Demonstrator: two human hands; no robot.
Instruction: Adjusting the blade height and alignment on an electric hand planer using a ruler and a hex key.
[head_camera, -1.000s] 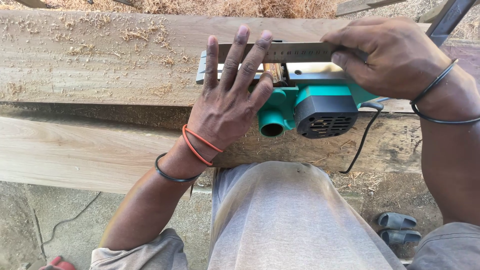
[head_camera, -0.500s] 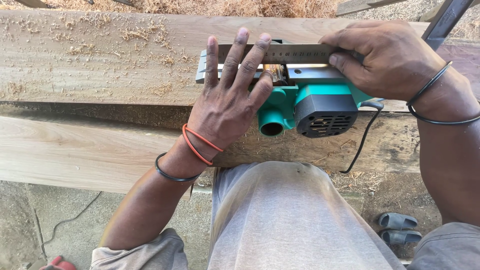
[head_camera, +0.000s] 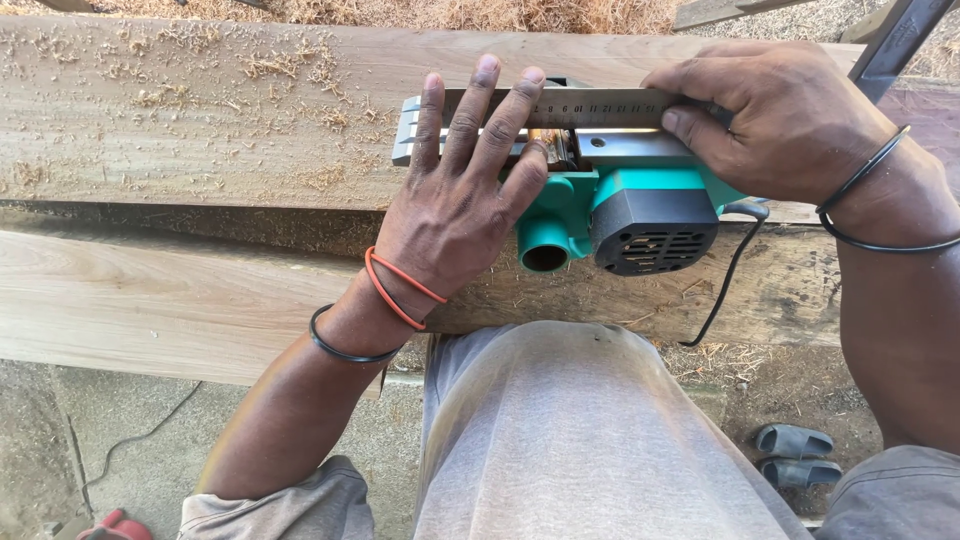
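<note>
Nearest the camera, the person's knee in grey trousers (head_camera: 590, 440) fills the lower middle, with a pair of dark sandals (head_camera: 795, 455) on the ground to the right and something red (head_camera: 115, 525) cut off at the bottom left edge.

Beyond the knee, a green electric planer (head_camera: 620, 215) lies upturned on the thick wooden plank (head_camera: 200, 130), its metal sole facing up, its round chip outlet and dark vented motor cover turned toward the viewer. The left hand (head_camera: 455, 205) lies flat, fingers spread, pressing on the front part of the sole. The right hand (head_camera: 780, 120) is curled, pinching a steel ruler (head_camera: 590, 108) on edge along the sole.

By the look of it, the step in hand is checking the sole or blade setting against the straightedge. A next move would call for keeping the ruler seated flat and reading any gap at the cutter slot.

The cutter drum sits partly under the left fingers and is hard to make out. The black power cord (head_camera: 725, 285) drops behind the knee, its end hidden. Farther off, wood shavings (head_camera: 480, 15) and a dark metal bar (head_camera: 895, 40) are cut off by the top edge.
</note>
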